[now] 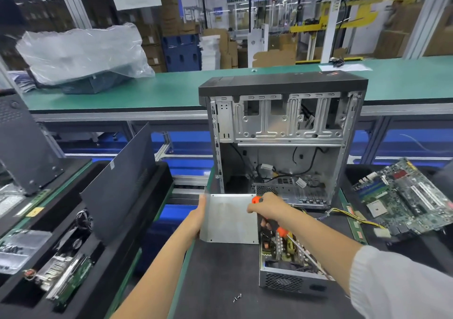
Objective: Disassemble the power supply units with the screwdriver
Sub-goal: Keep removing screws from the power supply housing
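The person's left hand [197,217] grips the left edge of a flat grey metal cover [229,218], fingers wrapped behind it and thumb along the front, holding the cover upright and clear of the open power supply [286,262] just to its right. The right hand [268,207] is curled round the orange-and-black handle of a screwdriver [282,230], its fingers closed tight on the grip; the shaft slants down and to the right over the exposed circuit board and coils inside the power supply. That unit sits on the dark tabletop [220,282] near the front, its vented grey wall facing the camera, with yellow and black wires trailing off to the right. A few loose screws [237,297] lie on the tabletop in front of it. Right behind the hands stands an open computer case [282,134], its side panel off and bare metal bays showing. A green motherboard [407,196] lies tilted at the right. At the left, a dark panel [122,184] leans in a black tray [157,171] that holds other parts.
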`<state>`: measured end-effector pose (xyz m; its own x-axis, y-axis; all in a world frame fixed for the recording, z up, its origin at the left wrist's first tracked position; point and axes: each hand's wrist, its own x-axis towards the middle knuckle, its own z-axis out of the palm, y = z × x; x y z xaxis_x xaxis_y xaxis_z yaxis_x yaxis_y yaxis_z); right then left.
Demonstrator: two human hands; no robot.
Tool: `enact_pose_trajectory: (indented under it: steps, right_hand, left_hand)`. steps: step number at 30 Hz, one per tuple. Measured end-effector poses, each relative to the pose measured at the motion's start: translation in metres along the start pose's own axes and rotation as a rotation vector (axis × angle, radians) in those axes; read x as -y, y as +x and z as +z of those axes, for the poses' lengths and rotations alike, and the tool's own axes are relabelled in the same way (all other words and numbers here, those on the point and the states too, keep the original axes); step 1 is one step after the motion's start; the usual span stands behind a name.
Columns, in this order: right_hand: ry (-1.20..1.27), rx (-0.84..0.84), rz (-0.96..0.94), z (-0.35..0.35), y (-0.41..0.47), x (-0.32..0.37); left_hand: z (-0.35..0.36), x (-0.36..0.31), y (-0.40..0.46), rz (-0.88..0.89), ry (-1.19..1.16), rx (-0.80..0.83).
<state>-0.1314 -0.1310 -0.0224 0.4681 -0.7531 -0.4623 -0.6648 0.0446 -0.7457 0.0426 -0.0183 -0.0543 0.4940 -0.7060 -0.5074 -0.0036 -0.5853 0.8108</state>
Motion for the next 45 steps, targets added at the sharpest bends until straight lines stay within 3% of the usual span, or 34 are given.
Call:
enact_pose_trajectory:
  steps: [5,9,15,18,22,25,28,30,37,45]
  right_hand:
    - [-0.221,0.053,-0.022,0.005,0.001,0.003]
    - [-0.382,0.052,-0.022,0.008,0.003,-0.001]
    - [-0.321,0.072,0.002,-0.007,0.006,-0.009]
    - [-0.310,0.047,-0.006,-0.021,0.003,-0.016]
    - [-0.398,0.010,0.020,-0.050,-0.006,-0.027]
    - [-0.450,-0.020,0.004,-0.056,-0.011,-0.036]
    - [-0.588,-0.084,-0.041,-0.053,-0.013,-0.040]
    - [-0.676,-0.114,-0.038,-0.054,-0.015,-0.042]
    - [-0.712,-0.016,0.043,-0.075,-0.031,-0.067]
    - [-0.499,-0.263,-0.139,-0.085,-0.041,-0.084]
  left_hand:
    - [0.005,-0.004,0.002,-0.038,0.152,-0.035]
    - [0.009,0.001,0.007,-0.007,0.092,-0.022]
    - [0.012,0.004,0.010,0.034,0.085,-0.016]
    - [0.023,0.002,0.006,0.190,0.338,-0.136]
    - [0.055,-0.005,-0.005,0.611,0.526,-0.336]
    - [0.087,-0.007,-0.009,0.794,0.664,-0.167]
    - [0.114,-0.007,-0.012,0.856,0.833,0.066]
    - [0.125,-0.006,-0.011,0.856,0.933,0.140]
    - [0.140,-0.009,-0.010,0.910,1.099,0.183]
    - [0.133,-0.010,-0.012,0.892,1.043,0.241]
